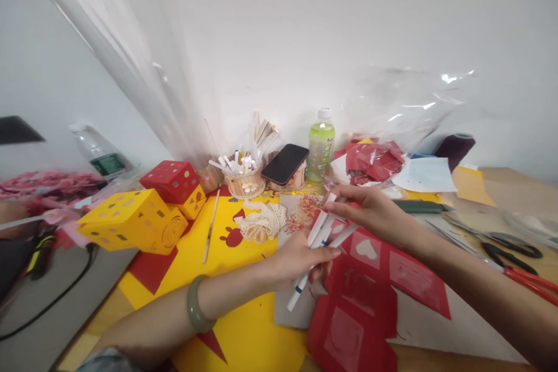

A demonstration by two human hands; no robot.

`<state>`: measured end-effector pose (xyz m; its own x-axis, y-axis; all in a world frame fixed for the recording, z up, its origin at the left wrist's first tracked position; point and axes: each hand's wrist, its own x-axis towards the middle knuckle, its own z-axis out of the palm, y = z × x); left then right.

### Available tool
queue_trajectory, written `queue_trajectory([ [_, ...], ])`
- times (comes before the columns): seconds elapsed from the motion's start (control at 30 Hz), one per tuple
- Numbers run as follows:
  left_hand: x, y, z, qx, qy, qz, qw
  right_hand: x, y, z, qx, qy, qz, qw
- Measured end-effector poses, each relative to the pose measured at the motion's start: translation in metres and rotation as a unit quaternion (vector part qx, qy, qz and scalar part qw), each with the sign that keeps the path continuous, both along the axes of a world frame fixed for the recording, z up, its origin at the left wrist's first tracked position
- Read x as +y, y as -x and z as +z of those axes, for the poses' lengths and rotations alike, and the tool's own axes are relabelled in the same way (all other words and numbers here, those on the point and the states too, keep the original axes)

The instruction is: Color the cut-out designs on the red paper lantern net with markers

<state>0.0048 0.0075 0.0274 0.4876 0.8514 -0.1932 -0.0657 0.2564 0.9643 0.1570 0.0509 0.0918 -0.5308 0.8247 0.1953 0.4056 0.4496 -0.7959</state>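
Several slim white pens (321,231), some with a blue band, are gathered in my left hand (299,258), its fingers closed round them. My right hand (364,209) pinches the upper end of the bunch. The pens slant, with one lower tip sticking out below my left hand. Under both hands lie a grey board (290,308) and a red cut-out paper sheet (361,296) with pale film windows and a white heart. Beside my left hand is a ruffled cream lace strip (261,222).
Behind the hands stand a wooden cup of pens (246,183), a phone (285,164) and a green drink bottle (321,142). Yellow (124,221) and red (170,180) paper boxes sit left. Black-handled scissors (512,244) and an orange-handled tool (532,283) lie right.
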Motion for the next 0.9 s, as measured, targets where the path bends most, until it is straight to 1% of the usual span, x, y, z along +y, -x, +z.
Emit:
queue_trajectory([
  [0.07, 0.001, 0.001, 0.000, 0.005, -0.009, 0.000, 1.000, 0.000, 0.001, -0.001, 0.024, -0.030, -0.013, 0.999],
  [0.1, 0.002, 0.001, -0.001, 0.010, -0.013, 0.006, 1.000, 0.000, 0.001, 0.000, 0.046, -0.036, -0.031, 0.998],
  [0.17, 0.004, 0.002, -0.001, 0.026, -0.017, 0.031, 0.999, -0.001, -0.001, 0.004, 0.127, -0.035, -0.090, 0.987],
  [0.2, 0.005, 0.002, -0.001, 0.035, -0.015, 0.048, 0.998, -0.001, -0.004, 0.008, 0.188, -0.028, -0.120, 0.974],
  [0.23, 0.005, 0.003, -0.002, 0.038, -0.012, 0.067, 0.997, -0.001, -0.007, 0.013, 0.256, -0.023, -0.144, 0.956],
  [0.3, 0.007, 0.003, -0.002, 0.023, -0.010, 0.106, 0.994, -0.002, -0.014, 0.023, 0.375, -0.015, -0.168, 0.912],
  [0.33, 0.008, 0.003, -0.002, 0.010, -0.016, 0.127, 0.992, -0.003, -0.019, 0.027, 0.405, -0.013, -0.176, 0.897],
  [0.37, 0.009, 0.004, -0.002, -0.003, -0.024, 0.146, 0.989, -0.004, -0.023, 0.029, 0.409, -0.007, -0.186, 0.894],
  [0.4, 0.010, 0.004, -0.002, -0.015, -0.033, 0.164, 0.986, -0.006, -0.027, 0.030, 0.392, 0.000, -0.196, 0.899],
  [0.43, 0.011, 0.005, -0.002, -0.026, -0.044, 0.178, 0.983, -0.008, -0.030, 0.030, 0.360, 0.007, -0.203, 0.911],
  [0.5, 0.012, 0.006, -0.001, -0.047, -0.063, 0.194, 0.978, -0.015, -0.035, 0.024, 0.244, 0.048, -0.192, 0.949],
  [0.57, 0.011, 0.007, 0.000, -0.061, -0.084, 0.197, 0.975, -0.023, -0.036, 0.014, 0.108, 0.105, -0.155, 0.976],
  [0.63, 0.008, 0.007, 0.004, -0.034, -0.120, 0.192, 0.974, -0.030, -0.034, 0.003, 0.023, 0.156, -0.098, 0.983],
  [0.73, 0.001, 0.008, 0.011, 0.083, -0.197, 0.145, 0.966, -0.039, -0.028, -0.008, -0.006, 0.231, 0.011, 0.973],
  [0.77, -0.001, 0.008, 0.013, 0.130, -0.236, 0.118, 0.956, -0.042, -0.026, -0.011, -0.009, 0.260, 0.038, 0.965],
  [0.8, -0.002, 0.009, 0.014, 0.176, -0.282, 0.087, 0.939, -0.045, -0.024, -0.013, -0.015, 0.287, 0.051, 0.957],
  [0.83, -0.004, 0.009, 0.014, 0.218, -0.335, 0.057, 0.915, -0.048, -0.023, -0.014, -0.023, 0.308, 0.055, 0.949],
  [0.9, -0.005, 0.010, 0.013, 0.277, -0.449, -0.007, 0.850, -0.056, -0.022, -0.017, -0.027, 0.352, 0.041, 0.935],
])
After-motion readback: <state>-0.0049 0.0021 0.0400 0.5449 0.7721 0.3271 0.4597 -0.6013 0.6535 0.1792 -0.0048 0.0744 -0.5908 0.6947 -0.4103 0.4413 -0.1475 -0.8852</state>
